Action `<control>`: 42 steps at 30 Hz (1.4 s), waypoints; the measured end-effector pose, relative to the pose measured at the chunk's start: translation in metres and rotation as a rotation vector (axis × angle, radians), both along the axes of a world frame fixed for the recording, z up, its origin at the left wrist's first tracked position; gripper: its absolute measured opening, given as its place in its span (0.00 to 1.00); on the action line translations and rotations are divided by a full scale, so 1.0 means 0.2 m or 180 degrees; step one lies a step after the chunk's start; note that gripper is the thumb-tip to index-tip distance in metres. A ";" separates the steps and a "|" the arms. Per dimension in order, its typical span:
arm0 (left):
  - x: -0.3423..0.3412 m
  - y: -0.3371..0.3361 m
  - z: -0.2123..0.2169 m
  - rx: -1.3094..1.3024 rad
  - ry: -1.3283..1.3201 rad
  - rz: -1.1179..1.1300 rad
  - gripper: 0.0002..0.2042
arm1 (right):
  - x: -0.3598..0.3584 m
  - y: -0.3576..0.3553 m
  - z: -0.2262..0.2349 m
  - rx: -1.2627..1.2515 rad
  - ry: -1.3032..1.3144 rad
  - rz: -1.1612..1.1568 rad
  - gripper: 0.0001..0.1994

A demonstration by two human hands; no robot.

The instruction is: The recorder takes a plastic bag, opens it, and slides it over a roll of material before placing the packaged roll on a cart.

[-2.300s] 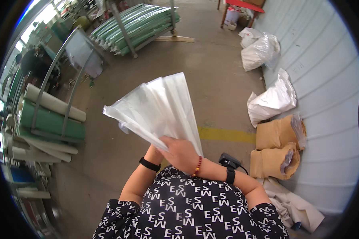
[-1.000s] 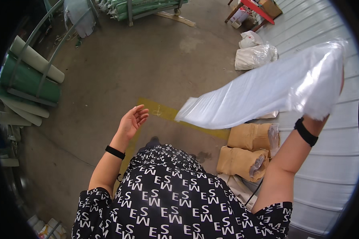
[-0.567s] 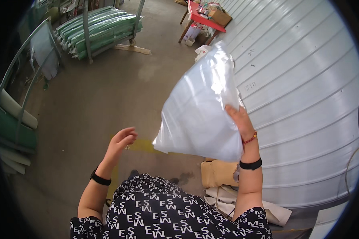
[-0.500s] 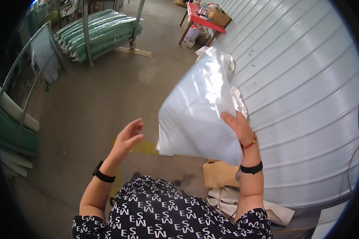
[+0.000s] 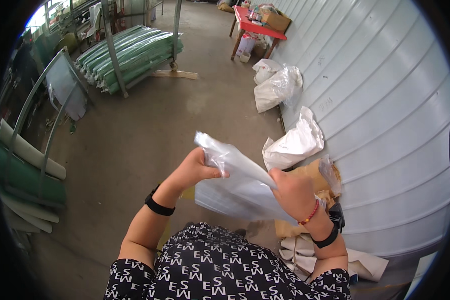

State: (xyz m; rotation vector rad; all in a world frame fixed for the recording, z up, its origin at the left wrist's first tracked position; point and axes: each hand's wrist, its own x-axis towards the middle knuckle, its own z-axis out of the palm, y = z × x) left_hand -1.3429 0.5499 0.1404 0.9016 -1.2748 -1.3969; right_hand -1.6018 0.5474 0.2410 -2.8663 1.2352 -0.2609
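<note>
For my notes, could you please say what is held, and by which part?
Translucent plastic sheeting: left hand near its upper left, right hand at its right side.

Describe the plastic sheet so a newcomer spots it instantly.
Find the patterned shirt at bottom centre. Just above it, the left hand and right hand grip the translucent sheet. Unlike the white sacks along the wall, it's held off the floor.

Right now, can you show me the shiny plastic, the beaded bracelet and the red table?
Shiny plastic (image 5: 245, 176): head view, the middle of it.
Beaded bracelet (image 5: 313, 213): head view, on its red beads.
Red table (image 5: 244, 19): head view, a bare bit of its top.
</note>
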 end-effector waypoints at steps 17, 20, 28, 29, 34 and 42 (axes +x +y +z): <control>0.00 0.37 -0.26 0.0874 0.1949 0.0159 0.36 | -0.10 0.13 -0.04 0.2778 -0.1336 -0.0017 0.15; -0.01 0.38 -0.21 0.0825 0.2229 0.0305 0.38 | -0.09 0.15 -0.08 0.2470 -0.1371 -0.0008 0.08; 0.08 0.57 -0.35 0.0819 0.2380 0.0017 0.23 | -0.10 0.19 -0.11 0.3035 -0.1310 0.0936 0.05; 0.11 0.59 -0.38 0.0564 0.2082 -0.0244 0.20 | -0.10 0.19 -0.12 0.3209 -0.1324 0.1406 0.05; 0.14 0.64 -0.23 -0.0240 0.1636 -0.0834 0.09 | -0.05 0.33 -0.32 0.5346 -0.2138 0.1715 0.08; 0.11 0.74 0.14 -0.1193 -0.1465 0.0841 0.08 | 0.00 0.35 -0.36 0.5342 -0.2161 0.2521 0.07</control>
